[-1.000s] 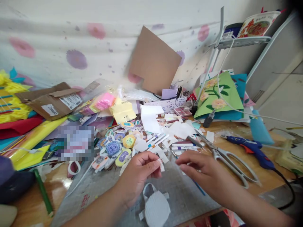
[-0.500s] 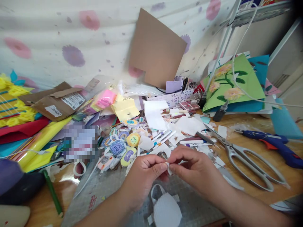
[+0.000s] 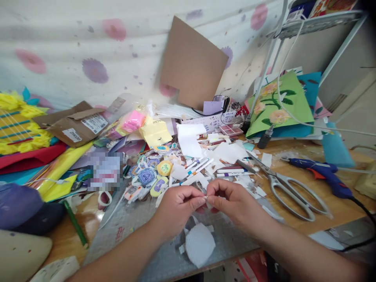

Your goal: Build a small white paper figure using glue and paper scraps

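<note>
My left hand [image 3: 179, 207] and my right hand [image 3: 230, 201] meet above the grey cutting mat [image 3: 141, 250], thumbs and forefingers pinched together. Between the fingertips is a small piece of white paper [image 3: 206, 198], mostly hidden by the fingers. Just below my hands, a round white paper piece [image 3: 200, 244] with small tabs and a strip at its edge lies on the mat. Beyond the hands sit several small coloured paper pieces with loops, among them a blue one [image 3: 147, 176] and a yellow one [image 3: 165, 167].
To the right lie large scissors [image 3: 289, 192] and a blue glue gun [image 3: 326, 172]. Markers [image 3: 199, 167] and white paper scraps cover the middle. A green pencil [image 3: 75, 223] is at left, a cardboard box [image 3: 75, 127] behind it. Brown cardboard [image 3: 192, 62] leans on the curtain.
The view has shifted slightly, with items on the right now further left. My hands still pinch the white paper, which shows less between the fingertips.
</note>
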`<state>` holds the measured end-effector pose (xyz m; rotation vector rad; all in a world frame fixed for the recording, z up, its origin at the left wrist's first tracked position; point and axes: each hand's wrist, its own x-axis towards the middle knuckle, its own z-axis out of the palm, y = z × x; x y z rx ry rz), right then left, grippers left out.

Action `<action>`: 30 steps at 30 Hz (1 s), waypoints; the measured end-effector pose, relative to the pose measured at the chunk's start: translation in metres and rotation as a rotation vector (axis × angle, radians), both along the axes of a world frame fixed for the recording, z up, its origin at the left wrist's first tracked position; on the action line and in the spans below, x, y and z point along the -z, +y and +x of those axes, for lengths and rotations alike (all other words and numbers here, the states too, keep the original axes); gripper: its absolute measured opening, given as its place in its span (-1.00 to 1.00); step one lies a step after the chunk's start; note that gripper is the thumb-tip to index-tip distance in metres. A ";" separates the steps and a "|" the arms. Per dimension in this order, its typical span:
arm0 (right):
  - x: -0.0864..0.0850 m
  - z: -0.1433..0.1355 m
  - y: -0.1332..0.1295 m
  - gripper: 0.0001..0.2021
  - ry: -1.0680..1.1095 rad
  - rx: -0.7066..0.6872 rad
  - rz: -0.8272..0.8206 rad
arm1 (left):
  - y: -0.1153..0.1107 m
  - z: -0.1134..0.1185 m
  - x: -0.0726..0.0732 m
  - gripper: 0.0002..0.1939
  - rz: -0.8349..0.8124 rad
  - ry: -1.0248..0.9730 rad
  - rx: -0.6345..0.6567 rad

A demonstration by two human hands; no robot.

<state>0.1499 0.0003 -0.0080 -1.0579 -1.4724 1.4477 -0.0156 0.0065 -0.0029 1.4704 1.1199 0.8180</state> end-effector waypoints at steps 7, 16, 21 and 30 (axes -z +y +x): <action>-0.002 0.012 -0.009 -0.83 0.161 -0.013 -0.111 | -0.014 -0.034 -0.015 -0.85 0.110 0.176 0.003; 0.005 0.033 -0.019 -0.76 0.099 -0.004 -0.111 | -0.048 -0.092 0.005 -0.89 0.013 0.676 -0.053; 0.012 0.041 -0.024 -0.70 0.036 0.011 -0.078 | -0.053 -0.100 0.006 -0.92 0.106 0.830 -0.162; 0.007 0.053 -0.031 -0.75 -0.014 0.025 -0.049 | -0.083 -0.030 -0.002 -0.76 0.330 0.806 -0.117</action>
